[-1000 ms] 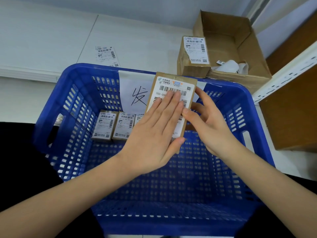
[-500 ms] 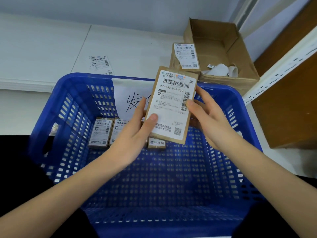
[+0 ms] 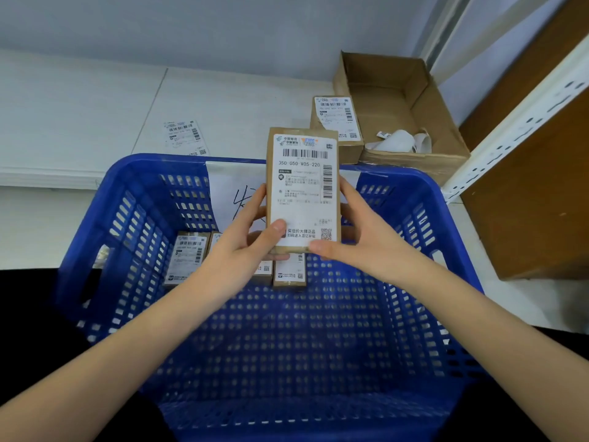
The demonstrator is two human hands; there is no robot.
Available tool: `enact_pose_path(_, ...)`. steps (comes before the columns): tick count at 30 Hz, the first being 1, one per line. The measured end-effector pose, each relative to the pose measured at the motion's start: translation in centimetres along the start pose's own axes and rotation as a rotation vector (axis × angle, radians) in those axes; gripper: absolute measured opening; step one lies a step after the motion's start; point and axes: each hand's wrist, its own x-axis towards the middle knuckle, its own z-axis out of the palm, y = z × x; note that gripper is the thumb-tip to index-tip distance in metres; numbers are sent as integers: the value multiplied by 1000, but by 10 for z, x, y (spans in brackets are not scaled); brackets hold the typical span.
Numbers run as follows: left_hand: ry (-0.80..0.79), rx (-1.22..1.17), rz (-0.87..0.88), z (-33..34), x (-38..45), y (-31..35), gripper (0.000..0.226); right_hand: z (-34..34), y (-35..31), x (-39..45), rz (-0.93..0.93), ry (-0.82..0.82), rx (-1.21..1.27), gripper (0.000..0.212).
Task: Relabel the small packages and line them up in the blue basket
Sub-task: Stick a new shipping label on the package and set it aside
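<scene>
I see bright, even overhead light, soft shadows, no glare — wide-angle bending at edges, near basket rim [image 3: 287, 419] blurred.

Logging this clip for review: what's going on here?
A person holds one labelled package upright over the blue basket, left hand and right hand gripping its sides. A row of labelled packages already lies along the basket's far wall. A loose label lies beyond on the white surface.

White tabletop [image 3: 79, 116], seamed down the middle. Resting on it: blue basket [image 3: 446, 237] nearest, open cardboard box [image 3: 424, 100] far right, loose shipping label [image 3: 186, 137] beyond the basket's rim.
</scene>
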Motion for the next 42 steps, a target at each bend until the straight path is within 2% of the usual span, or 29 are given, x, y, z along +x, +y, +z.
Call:
enact_pose_path(4,-58,104,49,-6,4,3,81,-2,-3,1,42,93,-71,97)
enact_pose_path(7,-130,140,47,-1,-1,2,86,2,-5,1,67,207,-110,91)
enact_pose_path(9,-132,106,42,3,-4,3,87,5,-6,1,87,278,-65,79)
enact_pose_path(13,-143,164,63,6,-8,8,89,7,-15,-2,89,396,146,44)
enact_pose_path(15,-141,173,55,7,-12,9,88,6,-17,-5,101,406,187,37)
enact_pose_path(17,-130,163,40,6,-16,8,83,7,-15,-7,108,343,169,44)
enact_pose_path(20,-86,99,7,3,-18,5,77,8,-13,-10,126,150,20,59)
enact_pose_path(22,-47,70,-6,1,-19,5,73,12,-12,-13,107,37,-82,84)
enact_pose_path(24,-17,75,-4,-2,-19,4,72,17,-10,-16,86,-23,-104,99)
enact_pose_path(29,35,149,-27,-2,-21,10,69,23,-11,-19,97,88,-139,100)
enact_pose_path(35,255,394,-32,10,-6,35,56,25,-12,-13,84,198,-154,88)
enact_pose_path(39,314,545,-113,26,23,52,79,31,-5,1,78,238,-89,82)
enact_pose_path(42,360,760,-180,41,46,60,96,31,-3,17,55,293,-40,78)
